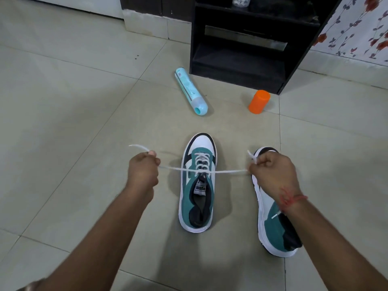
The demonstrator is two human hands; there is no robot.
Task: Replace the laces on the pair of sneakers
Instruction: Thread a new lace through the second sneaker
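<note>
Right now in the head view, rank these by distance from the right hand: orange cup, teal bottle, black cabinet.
From the right hand:
1. Orange cup, ahead on the floor.
2. Teal bottle, ahead to the left, lying down.
3. Black cabinet, farthest back.

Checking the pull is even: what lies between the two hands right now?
In the head view, the white lace runs taut from the left hand to the right hand, crossing the upright sneaker at its upper eyelets.
</note>
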